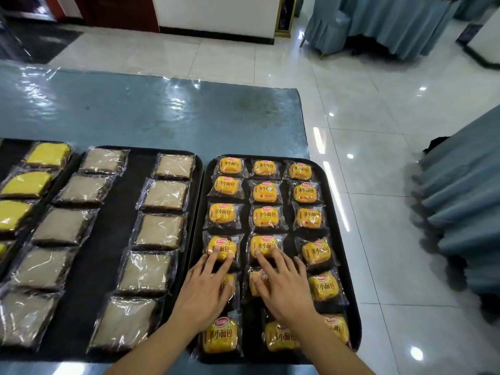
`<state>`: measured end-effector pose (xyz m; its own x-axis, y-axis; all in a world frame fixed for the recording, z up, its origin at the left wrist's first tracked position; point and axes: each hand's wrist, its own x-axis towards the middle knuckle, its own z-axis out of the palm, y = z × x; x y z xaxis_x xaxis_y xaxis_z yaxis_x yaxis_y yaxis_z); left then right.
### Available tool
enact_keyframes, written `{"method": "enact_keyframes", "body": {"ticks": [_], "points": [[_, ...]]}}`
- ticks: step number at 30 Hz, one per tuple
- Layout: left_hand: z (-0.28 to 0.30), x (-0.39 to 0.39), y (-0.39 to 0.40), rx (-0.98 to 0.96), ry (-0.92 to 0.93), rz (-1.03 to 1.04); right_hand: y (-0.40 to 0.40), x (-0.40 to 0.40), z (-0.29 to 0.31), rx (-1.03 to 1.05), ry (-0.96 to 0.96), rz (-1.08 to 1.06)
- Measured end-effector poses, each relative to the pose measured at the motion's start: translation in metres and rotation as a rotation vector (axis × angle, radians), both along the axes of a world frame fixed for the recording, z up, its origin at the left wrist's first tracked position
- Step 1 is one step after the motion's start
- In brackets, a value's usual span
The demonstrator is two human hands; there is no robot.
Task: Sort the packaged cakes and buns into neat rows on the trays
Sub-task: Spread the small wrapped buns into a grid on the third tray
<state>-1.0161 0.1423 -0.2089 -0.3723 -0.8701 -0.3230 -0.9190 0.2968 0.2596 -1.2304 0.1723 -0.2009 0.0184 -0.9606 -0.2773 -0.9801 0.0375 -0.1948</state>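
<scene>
Three columns of small orange packaged buns fill the right black tray (341,212). My left hand (205,290) lies flat over the left column, its fingertips touching the fourth bun (223,246). My right hand (284,288) lies flat over the middle column with its fingertips on that column's fourth bun (263,243) and its palm over the fifth bun. The middle tray (108,255) carries two columns of brown packaged cakes (159,231). Yellow-topped packaged cakes (24,182) lie on a third tray at the far left.
The trays sit on a table with a blue cloth under clear plastic (151,117); its right edge lies just past the bun tray. Glossy white floor tiles (378,131) are beyond. Blue draped tables stand at the right (460,212) and far back (392,23).
</scene>
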Motion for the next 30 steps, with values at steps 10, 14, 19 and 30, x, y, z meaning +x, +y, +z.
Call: {"method": "enact_keyframes", "body": {"ticks": [10,14,19,30], "points": [[0.017,-0.042,0.004,-0.060,0.093,-0.150,0.022,-0.075,0.010,-0.091,0.053,-0.285],[0.015,-0.062,0.008,-0.004,0.040,-0.267,0.032,-0.085,-0.004,0.023,0.071,-0.256],[0.008,-0.066,0.007,0.007,-0.071,-0.297,0.030,-0.079,-0.015,0.001,0.061,-0.269],[0.004,-0.007,0.052,-0.174,-0.007,-0.114,0.050,-0.025,-0.003,-0.148,-0.026,-0.085]]}}
